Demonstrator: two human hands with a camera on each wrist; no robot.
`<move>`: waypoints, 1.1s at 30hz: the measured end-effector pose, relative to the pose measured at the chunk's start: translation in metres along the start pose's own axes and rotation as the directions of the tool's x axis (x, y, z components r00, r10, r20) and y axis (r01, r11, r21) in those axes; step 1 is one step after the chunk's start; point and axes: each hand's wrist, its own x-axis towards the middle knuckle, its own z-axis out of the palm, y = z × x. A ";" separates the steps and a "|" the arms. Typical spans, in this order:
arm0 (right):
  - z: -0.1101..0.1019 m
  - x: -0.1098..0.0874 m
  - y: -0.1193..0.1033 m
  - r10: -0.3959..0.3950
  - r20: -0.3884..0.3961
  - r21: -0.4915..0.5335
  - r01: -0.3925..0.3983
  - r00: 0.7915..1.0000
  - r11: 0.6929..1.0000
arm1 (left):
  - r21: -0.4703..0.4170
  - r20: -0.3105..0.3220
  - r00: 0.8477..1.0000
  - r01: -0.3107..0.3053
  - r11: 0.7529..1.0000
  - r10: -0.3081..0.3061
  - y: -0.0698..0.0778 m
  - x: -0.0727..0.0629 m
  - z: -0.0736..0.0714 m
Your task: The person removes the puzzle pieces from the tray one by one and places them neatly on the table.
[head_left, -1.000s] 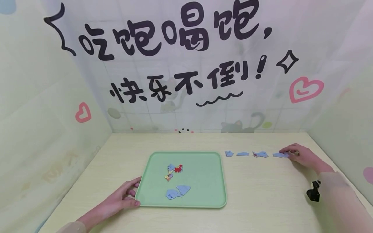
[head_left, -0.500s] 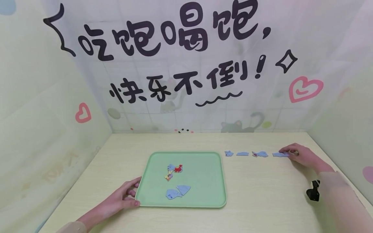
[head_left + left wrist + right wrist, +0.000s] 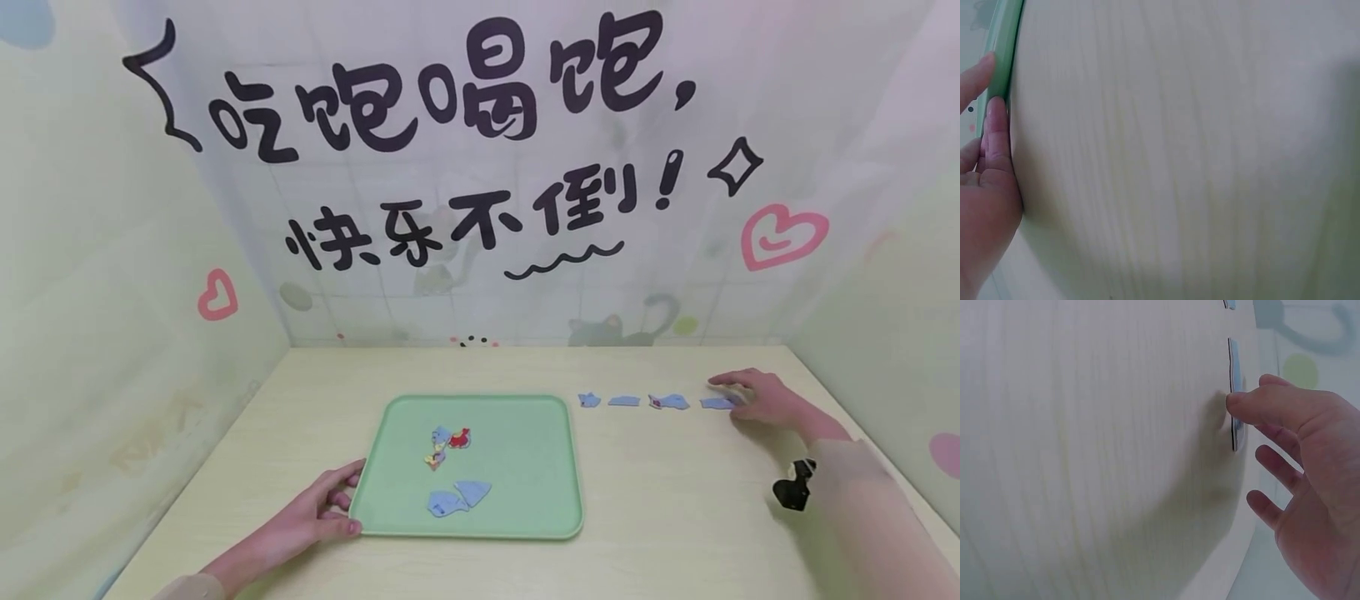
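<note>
The rightmost blue piece [image 3: 714, 403] lies on the desk [image 3: 660, 483], its row [image 3: 625, 401] presumably spaced for separate handling; the right hand [image 3: 768, 403] has its grip parted at the piece, nothing visibly pinched, while the left hand [image 3: 318, 504] loosely touches the tray [image 3: 517, 425], apparently steadying it.

Backdrop: whitish back wall [image 3: 480, 310], two slanting lines of black Chinese characters [image 3: 488, 227] across upper and middle frame; four-pointed star [image 3: 737, 167] at upper right. Pink heart [image 3: 784, 237] right of centre, grey cat [image 3: 600, 333] low on the wall. Pale side walls, left [image 3: 97, 275] and right [image 3: 885, 333], enclose a light wood-grain tabletop [image 3: 660, 500] filling lower frame. Lighting soft, even; shadows faint; left wrist view dimmer.
</note>
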 end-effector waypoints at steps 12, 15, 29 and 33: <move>0.000 0.030 -0.040 -0.080 -0.024 0.061 0.082 0.996 0.995 | 0.019 -0.004 1.000 -0.001 1.000 0.001 -0.001 0.001 0.001; -0.001 0.039 -0.053 -0.117 -0.039 0.076 0.119 0.992 0.990 | 0.013 -0.006 1.000 -0.004 1.000 0.004 -0.002 0.001 0.001; 0.014 0.083 -0.122 -0.226 -0.047 0.124 0.231 0.973 0.965 | 0.008 -0.002 1.000 -0.016 1.000 0.016 0.000 0.001 0.001; 0.021 0.096 -0.140 -0.273 -0.055 0.143 0.278 0.961 0.950 | 0.019 -0.007 1.000 -0.010 1.000 0.010 0.000 0.000 0.001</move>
